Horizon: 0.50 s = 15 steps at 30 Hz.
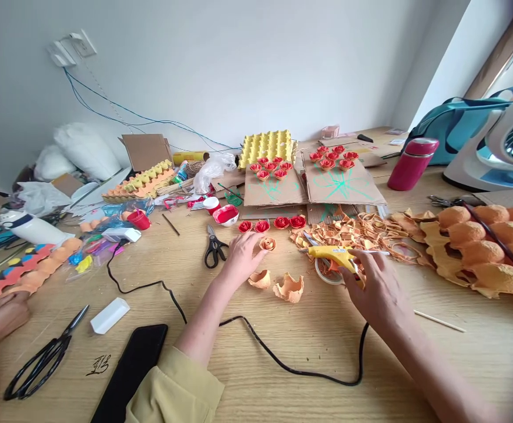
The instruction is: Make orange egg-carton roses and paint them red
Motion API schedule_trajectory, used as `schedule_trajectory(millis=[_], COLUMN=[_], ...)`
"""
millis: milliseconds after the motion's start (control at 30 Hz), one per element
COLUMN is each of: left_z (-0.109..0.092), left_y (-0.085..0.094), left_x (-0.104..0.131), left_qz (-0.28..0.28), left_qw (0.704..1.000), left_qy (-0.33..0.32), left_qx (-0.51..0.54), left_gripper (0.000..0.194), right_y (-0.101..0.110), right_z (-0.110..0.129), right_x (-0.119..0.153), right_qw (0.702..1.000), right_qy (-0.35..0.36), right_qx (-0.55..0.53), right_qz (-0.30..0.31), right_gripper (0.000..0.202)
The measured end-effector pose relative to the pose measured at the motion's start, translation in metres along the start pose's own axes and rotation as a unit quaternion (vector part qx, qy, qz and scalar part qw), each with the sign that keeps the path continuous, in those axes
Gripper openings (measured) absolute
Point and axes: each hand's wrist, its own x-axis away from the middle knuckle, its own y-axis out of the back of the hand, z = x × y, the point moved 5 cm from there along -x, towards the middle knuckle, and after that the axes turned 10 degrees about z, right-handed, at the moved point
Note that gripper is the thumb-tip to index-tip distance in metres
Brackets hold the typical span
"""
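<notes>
Nearest lie a black phone [135, 367] and a black cord [278, 359]; beyond them, two cut orange cups [288, 289] stand open, nothing seen inside. The right hand [382, 294] is at the yellow glue gun [333, 254], fingers and thumb on either side of its handle; how firmly they clamp cannot be told. The gun lies over a round pale-rimmed container [330, 281], its contents mostly hidden. The left hand [241, 257] has thumb and forefinger parted at the left side of the orange rose [267, 244], which sits on the table [309, 335]; whether they grip it cannot be told. Just beyond is a row of red roses [281, 222]. A white bowl [226, 216] holds red paint, beside a red-and-white jar [211, 204]. Farther back, cardboard sheets [342, 188] bear red flowers [346, 161].
</notes>
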Motion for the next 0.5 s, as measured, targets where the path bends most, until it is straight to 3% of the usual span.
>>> schedule_trajectory(millis=[133,267,500], left_z=[-0.008,-0.019,-0.032], left_y=[0.005,0.006,-0.011], left_x=[0.02,0.043,0.071], left_qz=[-0.02,-0.032,-0.018], left_qw=[0.999,0.998,0.999], left_qy=[-0.012,-0.027,-0.04], left_qx=[0.026,0.047,0.032], left_gripper=[0.027,0.023,0.023], right_y=[-0.004,-0.017,-0.034], right_z=[0.04,0.073,0.075], right_x=[0.009,0.019,0.021], right_qw=[0.99,0.968,0.954], right_qy=[0.113,0.202,0.23], right_qx=[-0.063,-0.091,-0.102], right_qz=[0.051,0.118,0.161], right_gripper=[0.023,0.032,0.027])
